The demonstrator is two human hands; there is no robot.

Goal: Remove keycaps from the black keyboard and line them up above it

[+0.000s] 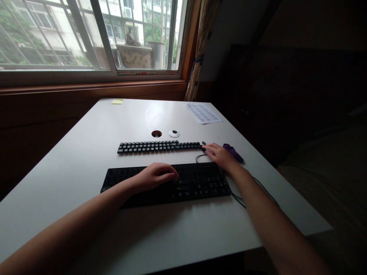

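Left hand (157,175) is hanging curled over near keyboard (205,181), right hand (220,156) resting at right end of far keycaps (162,147), cannot tell if either is pinching; apparently handling keycaps, next move calling for precision.

I see a smooth, glossy desk (71,172), a plastic keyboard (186,185) near, matt cloth (233,152) at right, paper sheets (204,114) far right.

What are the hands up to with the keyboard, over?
Left hand over keyboard. Right hand at right end of loose keys. Loose keys in rows beyond keyboard. Purple cloth beside right hand, maybe in the way.
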